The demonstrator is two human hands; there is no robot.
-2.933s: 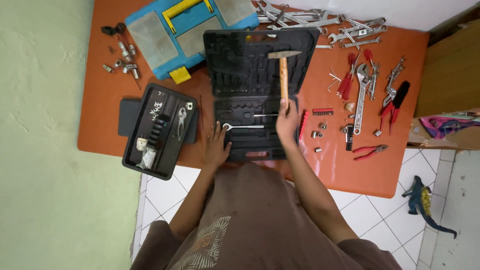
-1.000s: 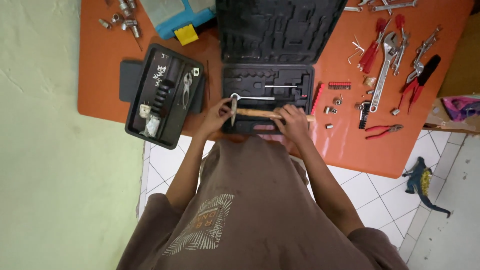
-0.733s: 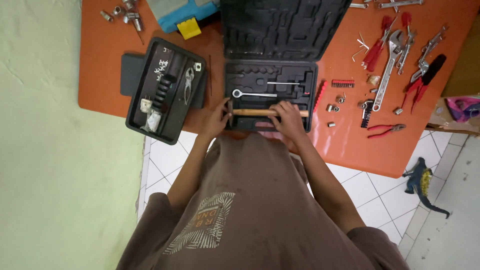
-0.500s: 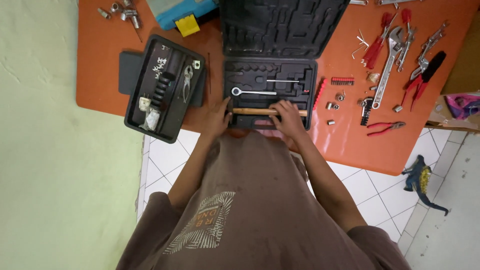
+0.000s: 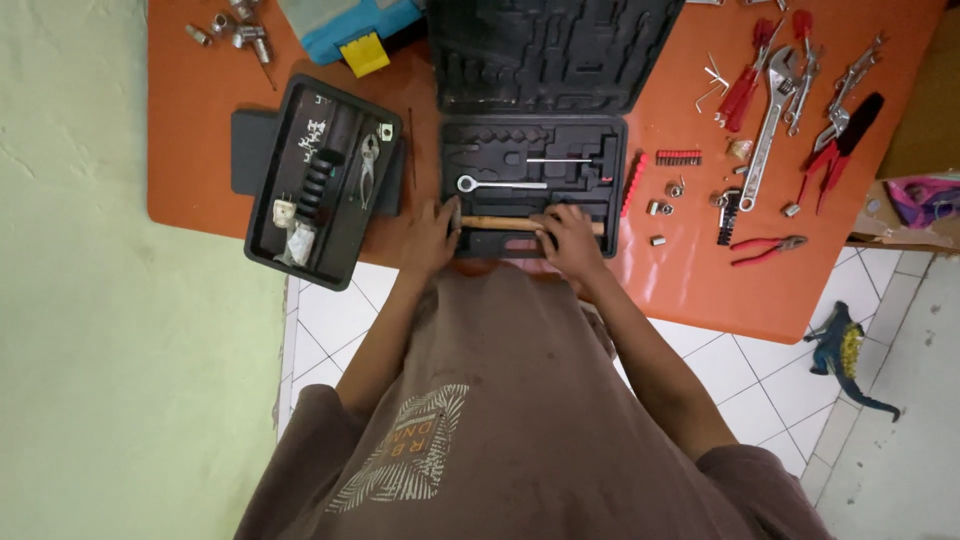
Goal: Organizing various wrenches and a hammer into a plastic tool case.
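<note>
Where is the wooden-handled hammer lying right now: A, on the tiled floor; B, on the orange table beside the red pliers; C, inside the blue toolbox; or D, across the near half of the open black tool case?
D: the wooden-handled hammer lies flat across the near half of the open black tool case, with the left hand at its head end and the right hand on its handle.
</note>
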